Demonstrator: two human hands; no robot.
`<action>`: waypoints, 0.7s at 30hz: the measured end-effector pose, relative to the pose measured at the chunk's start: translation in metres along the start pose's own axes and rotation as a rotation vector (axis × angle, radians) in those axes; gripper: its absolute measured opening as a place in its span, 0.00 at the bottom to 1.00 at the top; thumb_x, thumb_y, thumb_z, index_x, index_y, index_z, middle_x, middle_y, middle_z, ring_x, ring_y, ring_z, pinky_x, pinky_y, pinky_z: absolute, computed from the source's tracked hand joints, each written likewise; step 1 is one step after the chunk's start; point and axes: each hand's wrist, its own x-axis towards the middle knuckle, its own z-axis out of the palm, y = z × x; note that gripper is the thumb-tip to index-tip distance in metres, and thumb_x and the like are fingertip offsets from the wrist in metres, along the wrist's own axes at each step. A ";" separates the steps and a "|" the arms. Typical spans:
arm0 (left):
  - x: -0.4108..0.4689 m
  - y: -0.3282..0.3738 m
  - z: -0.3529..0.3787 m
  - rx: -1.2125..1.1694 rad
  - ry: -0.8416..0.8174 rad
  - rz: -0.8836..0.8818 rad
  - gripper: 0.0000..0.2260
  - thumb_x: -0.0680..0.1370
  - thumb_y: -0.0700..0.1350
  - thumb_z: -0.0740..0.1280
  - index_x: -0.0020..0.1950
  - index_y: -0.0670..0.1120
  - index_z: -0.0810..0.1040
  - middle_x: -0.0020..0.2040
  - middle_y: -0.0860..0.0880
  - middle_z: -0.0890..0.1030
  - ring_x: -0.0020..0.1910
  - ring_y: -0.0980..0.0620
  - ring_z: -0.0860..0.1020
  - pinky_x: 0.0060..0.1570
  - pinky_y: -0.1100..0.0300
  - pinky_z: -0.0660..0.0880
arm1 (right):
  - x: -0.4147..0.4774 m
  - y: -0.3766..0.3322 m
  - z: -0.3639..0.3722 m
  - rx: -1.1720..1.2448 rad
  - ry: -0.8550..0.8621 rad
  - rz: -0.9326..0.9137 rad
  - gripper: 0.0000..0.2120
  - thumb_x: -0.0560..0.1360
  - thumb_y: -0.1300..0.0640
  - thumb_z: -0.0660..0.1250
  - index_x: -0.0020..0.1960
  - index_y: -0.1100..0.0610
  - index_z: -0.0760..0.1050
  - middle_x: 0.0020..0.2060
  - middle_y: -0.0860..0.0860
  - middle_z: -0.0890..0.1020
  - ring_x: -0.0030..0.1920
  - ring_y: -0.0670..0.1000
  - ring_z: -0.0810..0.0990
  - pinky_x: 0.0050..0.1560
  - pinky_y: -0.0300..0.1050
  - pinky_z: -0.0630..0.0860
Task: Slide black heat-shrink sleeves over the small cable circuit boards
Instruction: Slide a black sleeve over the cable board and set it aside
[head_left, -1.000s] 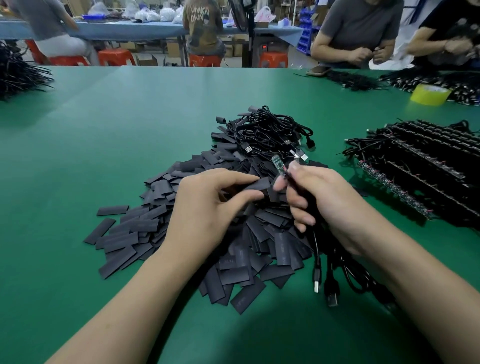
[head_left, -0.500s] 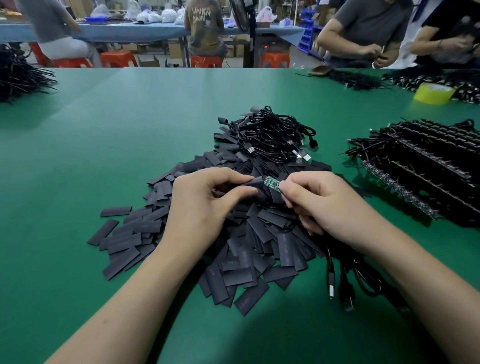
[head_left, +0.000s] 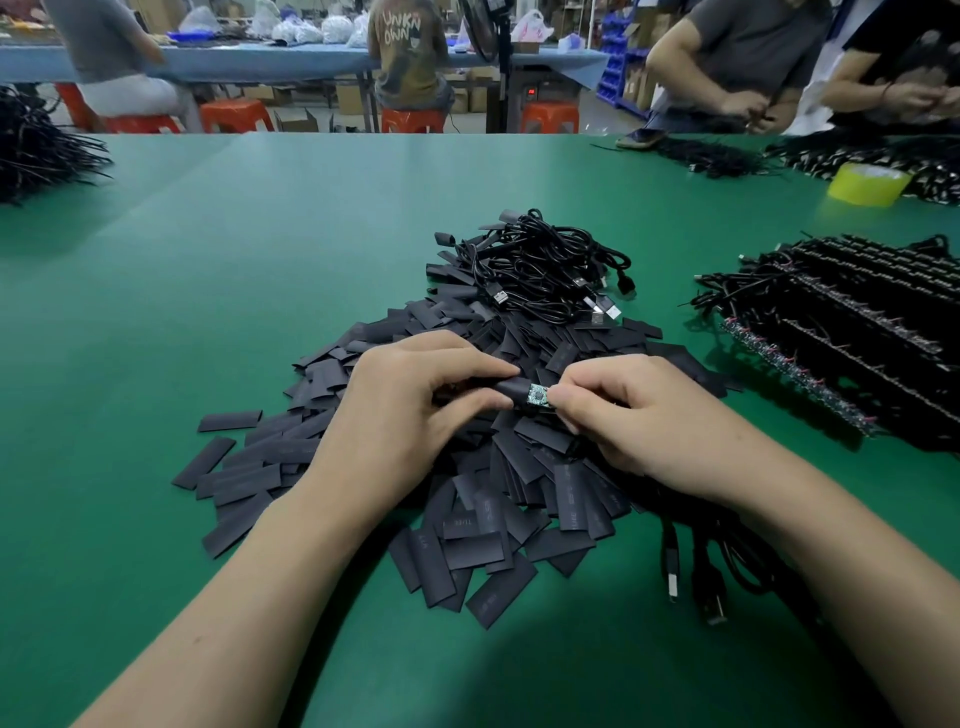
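— What are your hands doing?

— My left hand (head_left: 405, 410) is pinching one black sleeve (head_left: 508, 387) between thumb and forefinger, with the other fingers curling under it. My right hand (head_left: 639, 415) is gripping the small green circuit board (head_left: 537, 396) by its right end, fingers curled in as well.

— Where is the board sitting against the sleeve?

— Its left end is meeting the sleeve's open mouth. I cannot tell how far it is going in. The green face is showing between my two thumbs. I am holding both just above the pile of loose sleeves (head_left: 498, 514), which is spreading over the green table (head_left: 260, 260) under my wrists.

— And the board's cable?

— My right palm is hiding it, so I cannot tell where it is running. Some black leads with USB plugs (head_left: 672, 577) are lying beside my right forearm.

— Anything else lying about?

— A tangle of black cables (head_left: 545, 270) is sitting at the far end of the pile. Rows of wired boards (head_left: 857, 332) are lying to my right, and a yellow tape roll (head_left: 867, 183) is standing beyond them. Other people are working at the table's far right corner.
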 end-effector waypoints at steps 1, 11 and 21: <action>0.000 0.000 -0.001 -0.010 -0.011 0.013 0.09 0.73 0.44 0.78 0.53 0.48 0.88 0.46 0.54 0.84 0.44 0.59 0.81 0.46 0.69 0.74 | 0.000 0.001 -0.001 0.025 -0.013 0.007 0.18 0.82 0.48 0.62 0.36 0.55 0.73 0.21 0.44 0.69 0.22 0.44 0.66 0.26 0.36 0.62; -0.001 0.005 0.002 -0.075 -0.097 0.037 0.09 0.74 0.47 0.77 0.53 0.48 0.88 0.46 0.54 0.85 0.45 0.57 0.82 0.47 0.61 0.78 | -0.001 0.001 0.001 0.098 -0.075 0.015 0.17 0.81 0.49 0.61 0.37 0.54 0.75 0.20 0.45 0.69 0.21 0.44 0.65 0.25 0.33 0.61; -0.002 0.012 0.002 -0.089 -0.113 0.037 0.08 0.76 0.46 0.76 0.55 0.49 0.88 0.46 0.54 0.83 0.46 0.56 0.81 0.48 0.60 0.77 | 0.000 0.006 0.002 0.211 -0.124 0.015 0.16 0.83 0.47 0.61 0.40 0.49 0.78 0.22 0.47 0.70 0.23 0.47 0.68 0.27 0.38 0.64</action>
